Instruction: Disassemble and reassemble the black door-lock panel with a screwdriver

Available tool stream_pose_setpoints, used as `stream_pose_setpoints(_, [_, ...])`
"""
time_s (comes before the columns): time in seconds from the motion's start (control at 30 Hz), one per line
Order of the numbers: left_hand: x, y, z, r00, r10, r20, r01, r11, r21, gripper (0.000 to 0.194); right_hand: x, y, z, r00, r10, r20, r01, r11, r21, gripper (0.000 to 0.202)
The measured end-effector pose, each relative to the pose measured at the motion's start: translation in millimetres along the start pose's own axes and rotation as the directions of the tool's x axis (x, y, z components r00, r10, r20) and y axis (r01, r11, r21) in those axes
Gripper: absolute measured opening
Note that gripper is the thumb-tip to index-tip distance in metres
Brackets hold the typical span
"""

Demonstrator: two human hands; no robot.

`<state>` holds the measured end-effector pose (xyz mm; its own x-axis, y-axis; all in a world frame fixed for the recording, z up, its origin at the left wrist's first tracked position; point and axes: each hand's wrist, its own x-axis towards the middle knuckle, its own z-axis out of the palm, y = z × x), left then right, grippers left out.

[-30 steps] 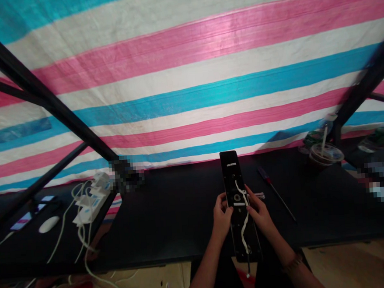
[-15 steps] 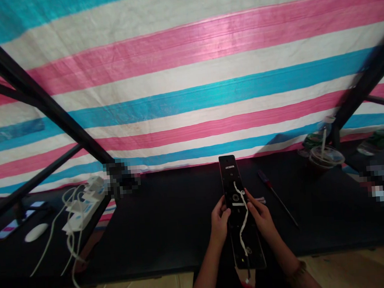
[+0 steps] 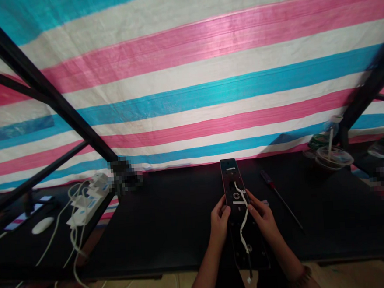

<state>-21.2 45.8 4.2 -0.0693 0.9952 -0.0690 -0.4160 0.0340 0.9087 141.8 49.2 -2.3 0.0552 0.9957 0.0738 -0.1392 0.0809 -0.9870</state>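
A long black panel (image 3: 255,236), which looks like the back of a door lock, is held lengthwise at the table's front edge. A white-sleeved cable (image 3: 242,228) runs down its face, and a small white connector (image 3: 249,280) dangles past the near end. My left hand (image 3: 220,219) is closed on the panel's left edge, thumb on the face. My right hand (image 3: 262,213) grips the right edge, with its thumb by the cable. To the right, a screwdriver (image 3: 281,199) with a dark and red handle lies on the table.
On the left stand a white power strip (image 3: 87,208) with tangled cords, a white mouse (image 3: 43,225) and a lit phone (image 3: 27,214). At right are a lidded cup with a straw (image 3: 333,158) and a bottle (image 3: 335,125). Black frame bars (image 3: 57,100) slant before the striped sheet (image 3: 207,86).
The view has turned slightly left, so the table items appear further right. Both hands keep their hold on the panel, whose tilt has changed a little.
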Motion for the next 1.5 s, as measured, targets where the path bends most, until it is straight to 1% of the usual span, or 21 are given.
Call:
stream_pose_setpoints(0.27, [-2.2, 8.0, 5.4, 1.0, 0.008, -0.024, -0.006, 0.997, 0.072, 0.061, 1.7, 4.9, -3.0, 1.0, -0.01, -0.011, 0.009, 1.0, -0.02, 0.068])
stream_pose_setpoints(0.37, [-3.3, 7.9, 6.5, 0.999, 0.013, -0.037, -0.009, 0.996, 0.092, 0.062, 2.7, 8.4, -5.7, 1.0, -0.022, -0.013, 0.022, 0.999, -0.03, 0.065])
stream_pose_setpoints(0.47, [-2.4, 5.1, 6.0, 0.999, 0.002, -0.048, 0.003, 0.995, 0.103, 0.062, 3.6, 11.6, -7.0, 1.0, -0.009, -0.004, 0.009, 1.0, -0.027, 0.065])
stream_pose_setpoints(0.57, [0.3, 0.9, 4.0, 0.999, -0.019, -0.027, 0.022, 0.996, 0.092, 0.064, 3.7, 13.5, -7.5, 1.0, -0.022, 0.001, 0.022, 0.999, -0.023, 0.064])
stream_pose_setpoints(0.7, [1.5, -3.2, 0.2, 0.999, -0.037, 0.022, 0.035, 0.994, 0.099, 0.072, 1.2, 12.0, -7.9, 0.997, -0.076, -0.01, 0.076, 0.997, -0.019, 0.061])
stream_pose_setpoints(0.9, [-3.9, -1.4, -2.4, 0.996, 0.008, 0.089, -0.013, 0.998, 0.067, 0.077, -5.4, 7.2, -7.2, 0.994, -0.11, -0.003, 0.11, 0.994, 0.006, 0.054])
stream_pose_setpoints(1.03, [-5.4, -0.2, -3.3, 0.995, 0.041, 0.091, -0.047, 0.997, 0.059, 0.073, -9.4, 8.3, -8.1, 0.983, -0.186, -0.004, 0.186, 0.982, -0.033, 0.05])
stream_pose_setpoints(1.13, [-5.7, 0.2, -3.8, 0.995, 0.049, 0.085, -0.055, 0.996, 0.071, 0.07, -11.1, 9.8, -8.9, 0.976, -0.219, -0.005, 0.218, 0.973, -0.078, 0.051])
stream_pose_setpoints(1.3, [-6.6, 4.8, -1.2, 0.993, 0.047, 0.106, -0.053, 0.997, 0.053, 0.071, -11.2, 8.5, -8.2, 0.98, -0.196, -0.032, 0.192, 0.976, -0.101, 0.052])
stream_pose_setpoints(1.5, [-4.4, 6.4, 1.6, 0.998, 0.003, 0.067, -0.005, 0.999, 0.04, 0.075, -10.9, 4.5, -4.8, 0.985, -0.149, -0.082, 0.139, 0.984, -0.107, 0.056])
